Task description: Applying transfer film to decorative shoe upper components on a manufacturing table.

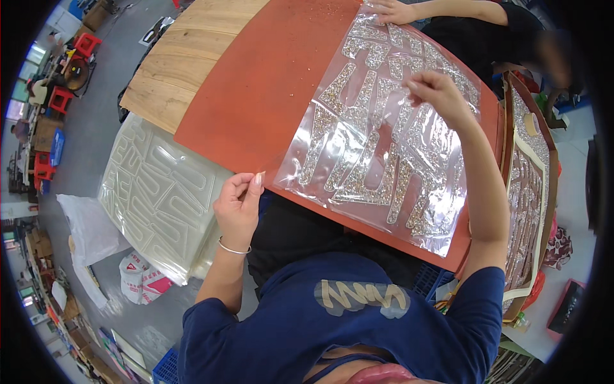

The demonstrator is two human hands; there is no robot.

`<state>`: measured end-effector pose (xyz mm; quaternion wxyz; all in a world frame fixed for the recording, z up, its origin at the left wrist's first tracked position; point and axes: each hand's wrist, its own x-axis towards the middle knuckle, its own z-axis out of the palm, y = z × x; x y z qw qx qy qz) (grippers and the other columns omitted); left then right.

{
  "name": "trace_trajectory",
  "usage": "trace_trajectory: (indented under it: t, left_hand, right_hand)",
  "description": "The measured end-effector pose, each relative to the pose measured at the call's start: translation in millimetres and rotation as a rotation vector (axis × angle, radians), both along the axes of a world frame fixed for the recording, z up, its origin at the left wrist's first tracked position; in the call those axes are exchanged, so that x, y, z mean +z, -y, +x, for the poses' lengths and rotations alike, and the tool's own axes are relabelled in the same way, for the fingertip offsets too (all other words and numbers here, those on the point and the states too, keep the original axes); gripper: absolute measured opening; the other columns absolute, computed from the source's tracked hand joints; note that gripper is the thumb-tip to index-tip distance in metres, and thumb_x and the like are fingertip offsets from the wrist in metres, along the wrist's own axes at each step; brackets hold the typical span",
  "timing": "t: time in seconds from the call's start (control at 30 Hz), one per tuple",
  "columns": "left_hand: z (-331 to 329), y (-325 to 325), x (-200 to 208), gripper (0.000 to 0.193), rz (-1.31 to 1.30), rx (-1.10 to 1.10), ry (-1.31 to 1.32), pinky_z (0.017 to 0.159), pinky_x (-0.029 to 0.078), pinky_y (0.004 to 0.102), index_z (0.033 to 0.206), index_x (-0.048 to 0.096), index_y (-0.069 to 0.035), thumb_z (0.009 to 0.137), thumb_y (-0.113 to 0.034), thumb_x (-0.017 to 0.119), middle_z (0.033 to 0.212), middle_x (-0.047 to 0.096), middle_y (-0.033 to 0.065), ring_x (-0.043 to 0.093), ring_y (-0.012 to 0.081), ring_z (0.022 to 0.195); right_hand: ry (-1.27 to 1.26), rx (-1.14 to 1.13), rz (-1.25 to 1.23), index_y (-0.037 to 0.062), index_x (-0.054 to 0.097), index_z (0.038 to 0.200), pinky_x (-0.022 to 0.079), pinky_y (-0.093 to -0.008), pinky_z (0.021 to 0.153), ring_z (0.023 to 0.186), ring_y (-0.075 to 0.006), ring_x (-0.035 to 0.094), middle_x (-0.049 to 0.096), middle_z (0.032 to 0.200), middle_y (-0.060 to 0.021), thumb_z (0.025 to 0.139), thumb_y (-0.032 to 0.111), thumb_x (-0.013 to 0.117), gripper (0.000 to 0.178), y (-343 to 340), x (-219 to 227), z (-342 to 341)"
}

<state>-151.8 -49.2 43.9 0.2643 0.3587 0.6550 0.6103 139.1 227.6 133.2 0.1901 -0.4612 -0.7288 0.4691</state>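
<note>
A clear plastic film with glittering rhinestone shapes under it lies on a red-orange board in front of me. My left hand, with a bracelet at the wrist, is at the board's near edge. Its thumb and fingertips pinch the film's left corner. Over the right part of the sheet is my right hand, its fingers bent together; whatever they hold, if anything, is too small to make out. At the far edge, another person's hand rests flat on the sheet's top end.
Left of the board is a stack of clear sheets with outlined shapes, below a wooden tabletop. A frame with rhinestone strips stands at the right. White plastic bags and a blue crate are on the floor.
</note>
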Motion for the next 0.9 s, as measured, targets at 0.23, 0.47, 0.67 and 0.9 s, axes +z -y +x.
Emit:
trace_trajectory:
  t: [0.23, 0.47, 0.67, 0.9]
  left_hand:
    - [13.9, -13.2, -1.9, 0.015, -0.074, 0.036, -0.011, 0.056, 0.047, 0.0208, 0.087, 0.058, 0.0, 0.085, -0.008, 0.07, 0.078, 0.059, 0.0033, 0.055, 0.0062, 0.06]
    - [25.5, -12.7, -22.3, 0.015, -0.136, 0.048, -0.404, 0.072, 0.043, 0.0321, 0.085, 0.056, -0.005, 0.08, -0.002, 0.07, 0.082, 0.058, 0.0061, 0.054, 0.0184, 0.08]
    - [17.4, -13.9, -9.1, 0.016, 0.032, -0.057, -0.684, 0.074, 0.042, 0.0367, 0.089, 0.059, -0.004, 0.076, 0.002, 0.066, 0.083, 0.057, 0.0094, 0.053, 0.0263, 0.081]
    - [-29.2, -14.2, 19.9, 0.024, 0.033, -0.091, -0.79, 0.07, 0.044, 0.034, 0.1, 0.066, -0.004, 0.079, 0.006, 0.059, 0.088, 0.056, 0.0118, 0.054, 0.0272, 0.081]
  right_hand:
    - [-0.033, 0.058, 0.003, -0.0004, 0.06, 0.109, 0.048, -0.0238, 0.064, 0.069, -0.0081, 0.056, 0.059, 0.079, 0.0004, 0.094, 0.015, 0.058, 0.022, -83.4, -28.3, -49.9]
    - [0.114, 0.088, 0.059, 0.0037, 0.064, 0.103, 0.052, -0.0234, 0.059, 0.064, -0.0072, 0.057, 0.058, 0.076, 0.0005, 0.094, 0.014, 0.058, 0.016, -113.6, -55.2, -87.3]
    - [0.08, -0.063, 0.04, 0.0045, 0.065, 0.109, 0.058, -0.0278, 0.066, 0.067, -0.011, 0.061, 0.058, 0.077, -0.0013, 0.095, 0.01, 0.052, 0.02, -108.1, -47.4, -112.6]
    - [-0.19, 0.063, -0.286, -0.0008, 0.06, 0.113, 0.058, -0.0351, 0.076, 0.072, -0.0142, 0.062, 0.056, 0.079, -0.0041, 0.094, 0.013, 0.052, 0.024, -101.3, -21.1, -78.1]
